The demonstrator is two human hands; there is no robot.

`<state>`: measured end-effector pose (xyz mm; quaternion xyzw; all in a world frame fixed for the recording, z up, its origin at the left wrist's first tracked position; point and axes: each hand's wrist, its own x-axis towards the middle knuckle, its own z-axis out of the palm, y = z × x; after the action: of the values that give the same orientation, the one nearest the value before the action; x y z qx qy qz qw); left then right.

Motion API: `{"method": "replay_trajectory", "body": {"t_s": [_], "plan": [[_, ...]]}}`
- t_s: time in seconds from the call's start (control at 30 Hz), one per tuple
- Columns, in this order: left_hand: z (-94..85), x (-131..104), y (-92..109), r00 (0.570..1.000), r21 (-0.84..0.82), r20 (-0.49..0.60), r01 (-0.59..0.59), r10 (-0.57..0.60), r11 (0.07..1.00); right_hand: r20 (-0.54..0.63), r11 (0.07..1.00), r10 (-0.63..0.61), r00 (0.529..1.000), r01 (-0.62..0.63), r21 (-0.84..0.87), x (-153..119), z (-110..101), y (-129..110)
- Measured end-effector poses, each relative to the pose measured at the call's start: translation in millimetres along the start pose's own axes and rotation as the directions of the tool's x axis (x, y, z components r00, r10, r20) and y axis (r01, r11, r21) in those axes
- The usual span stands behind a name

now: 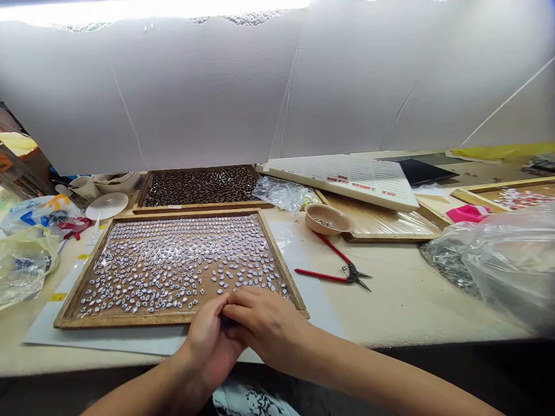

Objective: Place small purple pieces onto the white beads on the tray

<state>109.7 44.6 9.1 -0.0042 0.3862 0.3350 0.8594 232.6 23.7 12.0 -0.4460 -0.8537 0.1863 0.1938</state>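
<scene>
My left hand (214, 349) is cupped at the front edge of a wooden-framed tray (130, 319). Over its palm curl the fingers of my right hand (264, 323), so both hands are closed together. A small dark spot shows between them, but what they hold, if anything, is hidden. On the tray lie many small pale drop-shaped pieces (165, 277) with dark edges. Towards the back they stand in neat rows, while nearer me they are scattered. Some of the front right of the tray is covered by my right hand.
Red-handled pliers (353, 274) lie open on the table right of the tray. Behind them sits a tan bowl (327, 221) with small bits inside. A second tray (199, 188) of dark pieces, a white box (347, 179), plastic bags (511, 260) and a white plate (107, 205) stand around.
</scene>
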Motion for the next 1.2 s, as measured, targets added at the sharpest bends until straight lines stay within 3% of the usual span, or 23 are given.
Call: {"method": "replay_trajectory", "body": {"t_s": [0.23, 0.5, 0.7, 0.9, 1.07, 1.2], "plan": [[-0.2, -6.5, 5.8, 0.996, 0.074, 0.09, -0.02, 0.014, 0.997, 0.013, 0.991, -0.093, 0.996, 0.091, 0.102, 7.0, -9.7, 11.1], [-13.6, -8.4, 20.2, 0.997, 0.096, 0.056, -0.065, 0.059, 0.993, 0.039, 0.965, -0.186, 0.982, 0.176, 0.194, 24.5, -6.1, 8.1], [-23.1, -21.1, 28.3, 0.997, 0.1, 0.038, -0.077, 0.074, 0.992, -0.034, 0.922, -0.13, 0.991, 0.134, 0.362, 36.6, -12.6, 15.1], [-44.7, -45.0, 33.9, 0.999, 0.163, -0.004, -0.033, 0.034, 0.986, 0.025, 0.971, 0.036, 0.999, -0.041, 0.236, 51.4, -5.1, 33.0], [-57.3, -53.2, 37.4, 0.999, 0.155, -0.021, -0.042, 0.046, 0.987, 0.021, 0.995, 0.014, 1.0, -0.016, 0.102, 60.1, 17.9, 38.8], [-57.8, -55.6, 41.0, 0.994, 0.133, -0.032, -0.096, 0.101, 0.986, 0.026, 0.998, -0.007, 1.0, 0.006, 0.065, 60.2, 21.2, 40.0]]}}
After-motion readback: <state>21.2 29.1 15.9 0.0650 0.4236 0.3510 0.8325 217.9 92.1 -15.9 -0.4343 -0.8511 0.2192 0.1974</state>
